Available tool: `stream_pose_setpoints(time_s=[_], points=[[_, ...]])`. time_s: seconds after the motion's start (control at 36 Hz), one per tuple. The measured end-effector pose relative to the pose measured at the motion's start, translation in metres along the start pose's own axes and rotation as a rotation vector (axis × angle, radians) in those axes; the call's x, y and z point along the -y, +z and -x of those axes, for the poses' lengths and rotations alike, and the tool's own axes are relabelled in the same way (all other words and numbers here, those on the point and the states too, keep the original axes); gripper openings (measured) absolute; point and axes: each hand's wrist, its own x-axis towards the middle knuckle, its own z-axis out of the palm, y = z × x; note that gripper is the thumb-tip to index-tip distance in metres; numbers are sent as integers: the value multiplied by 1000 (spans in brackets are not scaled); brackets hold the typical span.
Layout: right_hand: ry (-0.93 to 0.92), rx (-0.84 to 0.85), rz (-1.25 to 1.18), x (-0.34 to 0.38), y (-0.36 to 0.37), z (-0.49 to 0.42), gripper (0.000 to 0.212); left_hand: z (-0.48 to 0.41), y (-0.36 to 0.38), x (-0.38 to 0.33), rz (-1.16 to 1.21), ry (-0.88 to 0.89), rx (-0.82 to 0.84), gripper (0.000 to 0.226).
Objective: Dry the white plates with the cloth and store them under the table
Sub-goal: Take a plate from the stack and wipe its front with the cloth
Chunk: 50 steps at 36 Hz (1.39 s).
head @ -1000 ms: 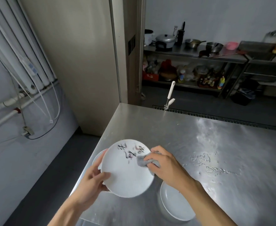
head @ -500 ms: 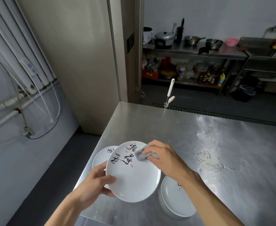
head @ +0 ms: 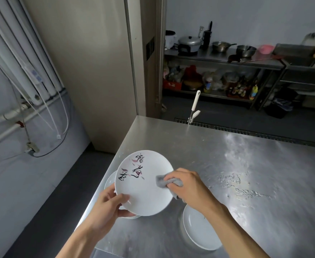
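A white plate (head: 142, 190) with black brush characters and pink marks is held tilted above the steel table's (head: 218, 164) near left corner. My left hand (head: 108, 207) grips its lower left rim, thumb on the face. My right hand (head: 188, 187) holds a small grey cloth (head: 167, 180) bunched in its fingers and presses it on the plate's right side. Another white plate (head: 109, 180) lies on the table under the held one, mostly hidden. A further white plate (head: 199, 229) sits on the table below my right forearm.
Water droplets (head: 246, 190) lie on the tabletop to the right. A white-handled tool (head: 194, 108) stands at the table's far edge. Metal shelves (head: 227, 60) with pots and bottles line the back wall. Floor drops off at the left of the table.
The plate has been turned in my left hand, so the characters now sit at upper left. My right hand with the cloth has slid from the top edge down to the plate's right side.
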Motion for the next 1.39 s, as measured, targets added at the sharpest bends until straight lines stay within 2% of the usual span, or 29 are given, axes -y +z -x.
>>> stream_pose_setpoints(time_s=[0.06, 0.11, 0.22, 0.31, 0.39, 0.47, 0.56, 0.61, 0.72, 0.75, 0.89, 1.03, 1.17, 1.28, 1.39], points=[[57, -76, -107, 3, 3, -4, 28, 3, 8, 6, 13, -18, 28, 41], [86, -128, -197, 6, 2, -8, 30, 6, 13, 10, 23, -58, 60, 51], [103, -18, -219, 4, -7, -8, 33, -1, 3, -3, 15, -72, 103, 45], [108, 72, -177, 3, -15, -7, 32, -8, -5, -17, -62, -52, 170, 61], [78, 37, -151, 9, -20, -11, 30, -13, -3, -18, -116, -49, 218, 66], [58, -38, -156, 13, -20, -13, 25, -17, 0, -15, -49, -7, 155, 63], [103, 116, -190, 10, -18, -6, 19, -22, 0, -15, 14, 29, 68, 58], [97, 142, -141, 9, -18, -5, 18, -22, 3, -10, 47, 23, 53, 58], [97, -152, -140, 12, -16, -21, 26, -14, 19, -2, 73, 6, 92, 59], [94, -166, -130, 12, -16, -23, 27, -14, 21, -2, 79, 17, 87, 58], [152, 39, -119, 6, -15, -13, 19, -19, 28, -3, 116, 28, 30, 61], [360, -21, -274, 1, -19, -17, 29, -20, 31, -2, 63, -34, 82, 60], [331, 69, -216, -16, -45, -17, 31, -37, 22, -11, -121, -52, 53, 36], [311, 121, -132, -23, -64, -15, 27, -44, 33, -10, -241, -60, 139, 37], [286, 51, -118, -23, -69, -11, 27, -48, 45, 3, -253, -49, 186, 40]])
